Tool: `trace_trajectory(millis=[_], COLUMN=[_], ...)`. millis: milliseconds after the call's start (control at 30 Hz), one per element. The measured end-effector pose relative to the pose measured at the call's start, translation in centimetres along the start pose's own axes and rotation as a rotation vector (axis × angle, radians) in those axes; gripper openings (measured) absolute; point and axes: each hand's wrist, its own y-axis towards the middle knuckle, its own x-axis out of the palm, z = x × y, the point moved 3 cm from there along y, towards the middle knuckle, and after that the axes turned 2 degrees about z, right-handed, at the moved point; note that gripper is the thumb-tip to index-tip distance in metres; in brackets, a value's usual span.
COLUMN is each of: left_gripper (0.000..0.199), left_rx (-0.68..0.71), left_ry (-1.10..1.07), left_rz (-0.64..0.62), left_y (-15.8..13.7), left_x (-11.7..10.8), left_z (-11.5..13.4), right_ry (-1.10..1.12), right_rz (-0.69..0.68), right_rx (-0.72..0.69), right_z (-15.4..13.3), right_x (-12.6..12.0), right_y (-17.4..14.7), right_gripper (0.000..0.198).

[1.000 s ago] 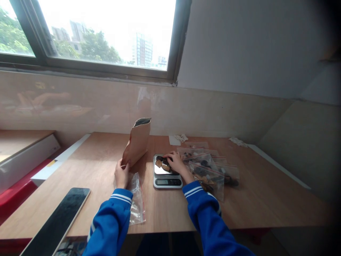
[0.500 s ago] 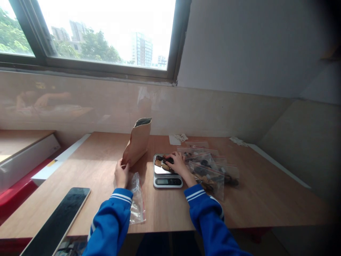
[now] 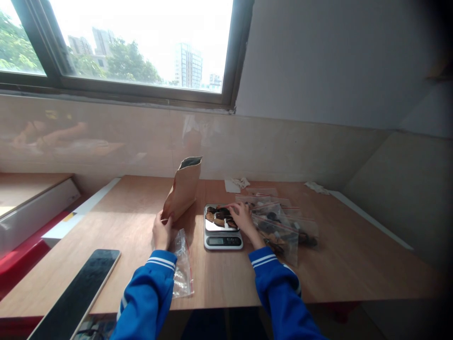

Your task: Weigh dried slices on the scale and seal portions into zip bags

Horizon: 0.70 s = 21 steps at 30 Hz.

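Note:
A brown kraft paper bag (image 3: 184,189) stands tilted on the table with its dark-lined mouth gaping at the top. My left hand (image 3: 162,231) is closed on its lower near corner. Beside it, a flat digital scale (image 3: 223,242) carries several dark and light brown dried pieces (image 3: 219,219) on its metal plate. My right hand (image 3: 242,218) reaches over the plate's right side, fingers curved and apart, the tips at the pieces. Under my left wrist lies a clear zip bag (image 3: 183,271) that looks flat.
Several clear zip bags (image 3: 279,226) holding dark and brown pieces lie heaped right of the scale. A large phone or tablet (image 3: 76,293) rests at the table's left front. White paper (image 3: 232,186) and crumpled scraps (image 3: 316,188) sit near the tiled wall.
My right hand has shifted slightly to the right across the plate, showing more of the brown pieces. My left hand and the paper bag look almost unchanged.

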Motion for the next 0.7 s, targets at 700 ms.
trace_trajectory(millis=[700], left_gripper=[0.041], left_rx=[0.04], left_ry=[0.025], left_rz=[-0.032], left_y=[-0.1], left_x=[-0.1], left_z=[0.1], right_ry=[0.279], right_rz=[0.234], right_rx=[-0.236], right_z=[-2.9], right_x=[-4.1], right_y=[0.1], right_gripper=[0.032])
